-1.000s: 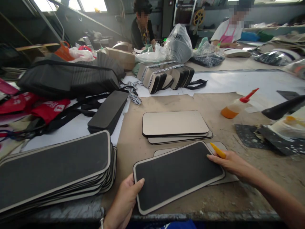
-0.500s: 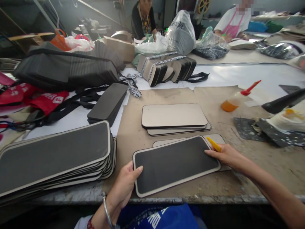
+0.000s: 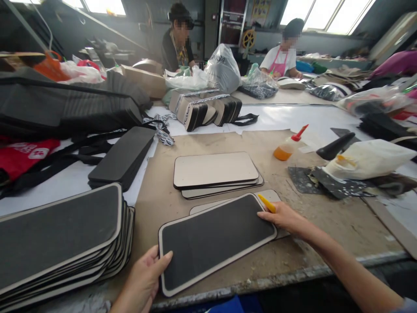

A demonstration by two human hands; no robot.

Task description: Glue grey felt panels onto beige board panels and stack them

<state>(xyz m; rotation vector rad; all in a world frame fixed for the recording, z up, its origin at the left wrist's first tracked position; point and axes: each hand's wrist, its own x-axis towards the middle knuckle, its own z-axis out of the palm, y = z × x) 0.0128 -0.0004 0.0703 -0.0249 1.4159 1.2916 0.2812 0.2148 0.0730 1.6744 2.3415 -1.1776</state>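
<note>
A black panel with a beige border lies near the table's front edge on top of a beige panel. My left hand grips its near left end, thumb on top. My right hand rests on its far right corner and holds a small yellow tool between the fingers. Just behind lies a short stack of beige panels. A tall stack of finished black bordered panels sits to my left.
An orange glue bottle with a red nozzle, black scraps and a white bag lie to the right. Black foam pads, bags and straps crowd the left. Two people work at the far side of the table.
The view has tilted up and shifted right, so the whole table appears further left. Both hands keep the same hold on the black panel, which has hardly moved on the table.
</note>
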